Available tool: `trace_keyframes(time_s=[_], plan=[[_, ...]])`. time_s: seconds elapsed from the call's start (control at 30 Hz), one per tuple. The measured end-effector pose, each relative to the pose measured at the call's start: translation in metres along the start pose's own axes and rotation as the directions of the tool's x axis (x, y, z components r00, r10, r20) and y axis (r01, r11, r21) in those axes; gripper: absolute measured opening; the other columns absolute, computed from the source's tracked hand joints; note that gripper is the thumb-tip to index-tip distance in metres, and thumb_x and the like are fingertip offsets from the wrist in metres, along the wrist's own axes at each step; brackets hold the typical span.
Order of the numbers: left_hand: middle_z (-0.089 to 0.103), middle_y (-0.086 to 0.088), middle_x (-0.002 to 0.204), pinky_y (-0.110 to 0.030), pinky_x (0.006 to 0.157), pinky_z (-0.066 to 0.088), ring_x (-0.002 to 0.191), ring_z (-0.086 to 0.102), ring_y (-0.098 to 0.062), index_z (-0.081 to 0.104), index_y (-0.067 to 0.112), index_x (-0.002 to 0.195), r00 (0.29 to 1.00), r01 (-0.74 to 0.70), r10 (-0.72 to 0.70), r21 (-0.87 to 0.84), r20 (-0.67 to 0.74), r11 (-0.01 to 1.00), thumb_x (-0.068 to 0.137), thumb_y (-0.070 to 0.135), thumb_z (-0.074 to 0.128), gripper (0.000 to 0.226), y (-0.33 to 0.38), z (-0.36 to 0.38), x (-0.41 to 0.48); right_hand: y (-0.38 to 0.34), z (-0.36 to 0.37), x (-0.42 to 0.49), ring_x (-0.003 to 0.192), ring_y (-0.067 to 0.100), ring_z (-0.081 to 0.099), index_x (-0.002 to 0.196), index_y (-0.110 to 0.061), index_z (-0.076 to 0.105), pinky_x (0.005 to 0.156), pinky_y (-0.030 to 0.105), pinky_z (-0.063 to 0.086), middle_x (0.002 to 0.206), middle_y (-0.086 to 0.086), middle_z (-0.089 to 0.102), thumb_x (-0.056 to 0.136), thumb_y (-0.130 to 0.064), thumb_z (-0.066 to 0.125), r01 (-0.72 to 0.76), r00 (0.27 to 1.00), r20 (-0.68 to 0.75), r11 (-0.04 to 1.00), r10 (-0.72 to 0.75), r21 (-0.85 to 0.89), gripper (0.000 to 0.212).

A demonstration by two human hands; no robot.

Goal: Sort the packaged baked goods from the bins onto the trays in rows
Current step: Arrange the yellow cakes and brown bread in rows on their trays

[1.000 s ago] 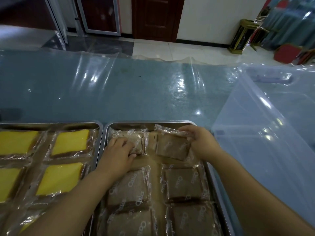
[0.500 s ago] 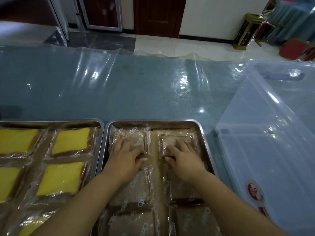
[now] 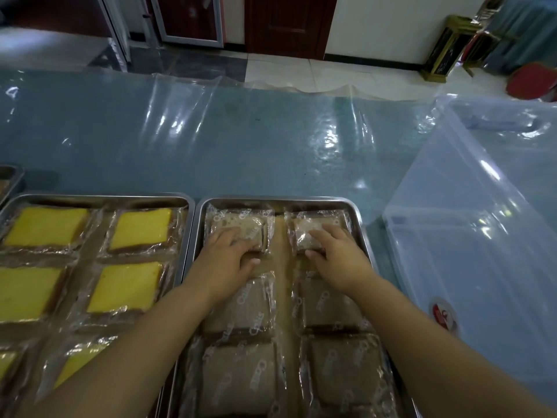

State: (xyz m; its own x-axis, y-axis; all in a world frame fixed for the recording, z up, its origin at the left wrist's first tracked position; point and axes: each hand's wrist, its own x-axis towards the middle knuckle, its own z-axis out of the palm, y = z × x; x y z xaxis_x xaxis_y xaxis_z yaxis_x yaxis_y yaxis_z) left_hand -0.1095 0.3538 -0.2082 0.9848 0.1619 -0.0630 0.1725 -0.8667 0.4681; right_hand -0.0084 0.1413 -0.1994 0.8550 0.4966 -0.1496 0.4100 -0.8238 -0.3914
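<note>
Up at 12 o'clock the blue table (image 3: 241,146) under its wrinkly clear film is wide open, loads of room to move out that way. At 3 o'clock a big clear plastic bin (image 3: 482,221) sits near the brown tray's (image 3: 358,212) right rim with only a thin strip of table between. At 9 o'clock the yellow tray (image 3: 99,197) sits rim to rim with the brown one, basically touching. A corner of a third tray (image 3: 12,176) pokes in at about 10 o'clock.

Counts: three trays, one bin. Brown tray shows six wrapped brown cakes, two columns by three rows, with the bottom row running off the frame. Yellow tray shows six wrapped yellow cakes, some cut off by the frame edge or hidden behind the left arm.

Both forearms come in from 6 o'clock, palms down. Left hand (image 3: 224,260) lies flat on the far-left brown pack (image 3: 238,220), fingers spread over the top, thumb at its near edge. Right hand (image 3: 340,257) does the same on the far-right brown pack (image 3: 307,227). Neither hand wraps or pinches anything, just flat fingers pressing. Both packs sit in the tray's far row, close to the far rim.
</note>
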Motion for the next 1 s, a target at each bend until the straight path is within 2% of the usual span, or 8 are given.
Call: trace_keyframes(time_s=[0.2, 0.3, 0.37, 0.43, 0.5, 0.57, 0.7, 1.0], plan=[[0.046, 0.001, 0.133, -0.033, 0.104, 0.029, 0.125, 0.032, -0.018, 0.057, 0.023, 0.125, 0.998, -0.03, 0.029, -0.024, -0.053, 0.999, 0.089, 0.037, 0.056, 0.039, 0.017, 0.001, -0.052, 0.001, 0.007, -0.056, 0.128, 0.023, 0.039, 0.128, -0.022, 0.055, 0.104, 0.038, 0.037, 0.136, 0.0, 0.048, 0.089, -0.026, 0.059, 0.08, 0.993, -0.091, 0.997, -0.081, -0.008, 0.039], [0.05, 0.005, 0.13, -0.034, 0.101, 0.029, 0.123, 0.034, -0.016, 0.059, 0.028, 0.122, 0.999, -0.019, 0.02, 0.042, -0.039, 0.999, 0.09, 0.041, 0.053, 0.035, 0.025, 0.007, -0.076, 0.004, 0.015, -0.083, 0.117, 0.021, 0.047, 0.123, -0.024, 0.059, 0.091, 0.036, 0.044, 0.126, -0.002, 0.054, 0.088, -0.026, 0.059, 0.075, 0.992, -0.102, 0.996, -0.079, -0.044, 0.035], [0.048, 0.008, 0.133, -0.035, 0.101, 0.027, 0.126, 0.031, -0.015, 0.059, 0.032, 0.121, 1.0, 0.003, -0.001, 0.097, -0.023, 0.995, 0.091, 0.044, 0.048, 0.034, 0.028, 0.012, -0.09, 0.007, 0.02, -0.096, 0.115, 0.022, 0.048, 0.119, -0.024, 0.062, 0.089, 0.035, 0.044, 0.124, -0.001, 0.056, 0.087, -0.025, 0.058, 0.067, 0.99, -0.119, 0.992, -0.079, -0.103, 0.032], [0.046, 0.008, 0.136, -0.036, 0.102, 0.028, 0.127, 0.03, -0.016, 0.058, 0.034, 0.12, 1.0, 0.029, -0.03, 0.157, 0.004, 0.987, 0.093, 0.047, 0.042, 0.034, 0.029, 0.017, -0.101, 0.009, 0.024, -0.105, 0.116, 0.022, 0.047, 0.115, -0.026, 0.063, 0.089, 0.034, 0.044, 0.125, -0.001, 0.056, 0.088, -0.027, 0.057, 0.04, 0.992, -0.114, 0.989, -0.056, -0.141, 0.028], [0.042, 0.006, 0.141, -0.036, 0.103, 0.03, 0.128, 0.03, -0.018, 0.055, 0.034, 0.124, 0.997, 0.048, -0.057, 0.191, 0.042, 0.98, 0.094, 0.047, 0.039, 0.036, 0.028, 0.022, -0.108, 0.009, 0.029, -0.111, 0.122, 0.021, 0.042, 0.116, -0.03, 0.061, 0.097, 0.036, 0.041, 0.134, -0.003, 0.049, 0.09, -0.034, 0.054, 0.003, 0.999, -0.047, 0.99, -0.01, -0.142, 0.027], [0.037, 0.004, 0.144, -0.036, 0.105, 0.031, 0.132, 0.027, -0.019, 0.052, 0.031, 0.128, 0.996, 0.046, -0.059, 0.191, 0.064, 0.98, 0.095, 0.045, 0.039, 0.038, 0.026, 0.025, -0.109, 0.01, 0.033, -0.114, 0.129, 0.02, 0.035, 0.12, -0.034, 0.058, 0.104, 0.038, 0.035, 0.142, -0.004, 0.04, 0.091, -0.038, 0.052, -0.017, 1.0, 0.012, 0.989, 0.019, -0.149, 0.029], [0.032, 0.002, 0.148, -0.037, 0.111, 0.026, 0.136, 0.021, -0.02, 0.05, 0.028, 0.132, 0.995, 0.046, -0.059, 0.15, 0.082, 0.988, 0.095, 0.042, 0.041, 0.04, 0.021, 0.027, -0.099, 0.011, 0.03, -0.106, 0.134, 0.021, 0.028, 0.124, -0.034, 0.054, 0.107, 0.039, 0.031, 0.148, -0.005, 0.031, 0.092, -0.04, 0.05, -0.021, 0.999, 0.036, 0.99, 0.026, -0.14, 0.033], [0.028, 0.0, 0.151, -0.035, 0.113, 0.019, 0.14, 0.017, -0.02, 0.046, 0.026, 0.136, 0.994, 0.052, -0.064, 0.129, 0.091, 0.99, 0.095, 0.041, 0.043, 0.044, 0.018, 0.02, -0.09, 0.015, 0.02, -0.097, 0.135, 0.021, 0.028, 0.127, -0.028, 0.054, 0.106, 0.037, 0.03, 0.146, -0.003, 0.036, 0.093, -0.037, 0.051, -0.007, 0.999, 0.044, 0.994, 0.012, -0.112, 0.035]])
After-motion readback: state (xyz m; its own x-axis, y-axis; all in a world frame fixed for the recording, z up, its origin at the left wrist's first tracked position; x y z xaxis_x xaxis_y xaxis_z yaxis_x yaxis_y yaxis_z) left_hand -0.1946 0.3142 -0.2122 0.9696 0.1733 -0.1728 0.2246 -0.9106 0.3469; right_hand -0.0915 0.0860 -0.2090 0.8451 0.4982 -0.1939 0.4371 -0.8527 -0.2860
